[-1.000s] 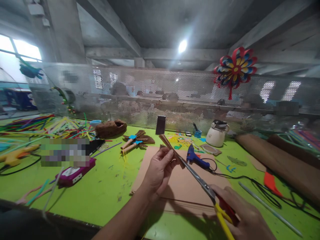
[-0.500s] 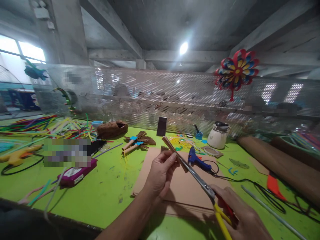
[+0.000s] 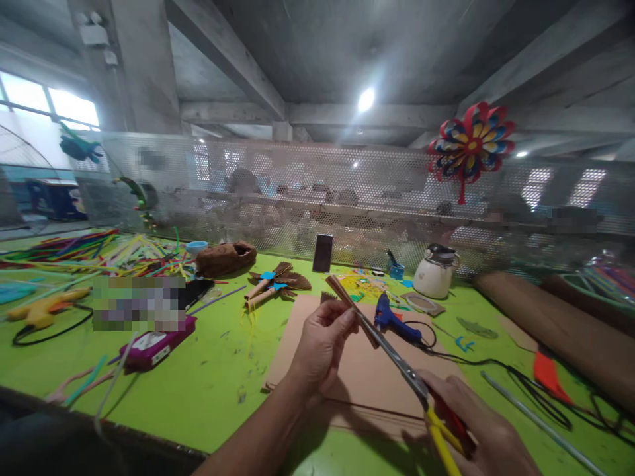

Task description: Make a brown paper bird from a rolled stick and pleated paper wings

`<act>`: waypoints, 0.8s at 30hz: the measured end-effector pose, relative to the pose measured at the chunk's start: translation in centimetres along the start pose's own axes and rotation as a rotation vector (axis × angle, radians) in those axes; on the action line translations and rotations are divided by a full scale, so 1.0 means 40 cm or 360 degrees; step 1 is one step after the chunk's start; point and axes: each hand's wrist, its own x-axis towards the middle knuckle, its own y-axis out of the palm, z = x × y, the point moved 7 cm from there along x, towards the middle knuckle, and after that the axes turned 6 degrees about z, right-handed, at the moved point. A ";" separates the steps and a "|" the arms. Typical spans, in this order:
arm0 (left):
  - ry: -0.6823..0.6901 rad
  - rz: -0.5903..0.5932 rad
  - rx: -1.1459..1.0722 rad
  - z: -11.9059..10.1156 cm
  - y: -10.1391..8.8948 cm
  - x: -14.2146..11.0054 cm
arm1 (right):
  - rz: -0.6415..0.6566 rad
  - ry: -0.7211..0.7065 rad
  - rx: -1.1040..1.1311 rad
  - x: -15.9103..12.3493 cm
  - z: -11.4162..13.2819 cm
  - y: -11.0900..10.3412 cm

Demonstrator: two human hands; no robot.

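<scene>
Between thumb and fingers, my left hand (image 3: 322, 344) pinches a narrow brown strip of folded paper (image 3: 340, 291), which points up and away. My right hand (image 3: 476, 423) is closed round the yellow and red handles of a pair of scissors (image 3: 409, 375). The blades lie along the strip, close to my left fingertips; whether they are cutting into it I cannot tell. Below both hands lies a stack of brown cardboard sheets (image 3: 377, 387). A blue glue gun (image 3: 397, 322) rests just beyond the blades.
Two brown paper figures with blue bands (image 3: 270, 284) lie left of the cardboard. A purple box (image 3: 157, 344) and a yellow glue gun (image 3: 47, 309) are further left. At the back stand a phone (image 3: 323, 253) and a white jug (image 3: 434, 272). A black cable (image 3: 496, 362) runs right.
The whole view has shifted slightly, so things sit a little further right and lower. Both hands keep their hold on the paper strip and the scissors, with hardly any movement between them.
</scene>
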 end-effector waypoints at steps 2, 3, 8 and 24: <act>-0.0016 0.0003 -0.0036 0.004 -0.001 0.000 | -0.0005 -0.0001 0.0003 -0.003 -0.002 0.001; -0.0022 0.0008 -0.0053 0.005 0.000 -0.001 | -0.0006 0.0000 0.0009 -0.005 -0.003 0.003; -0.0044 0.0013 -0.0105 0.005 0.005 -0.003 | 0.0008 0.0000 0.0023 -0.013 -0.010 0.016; 0.0012 0.0164 -0.0023 0.009 0.026 -0.014 | -0.0073 0.0021 0.0057 -0.004 0.016 0.022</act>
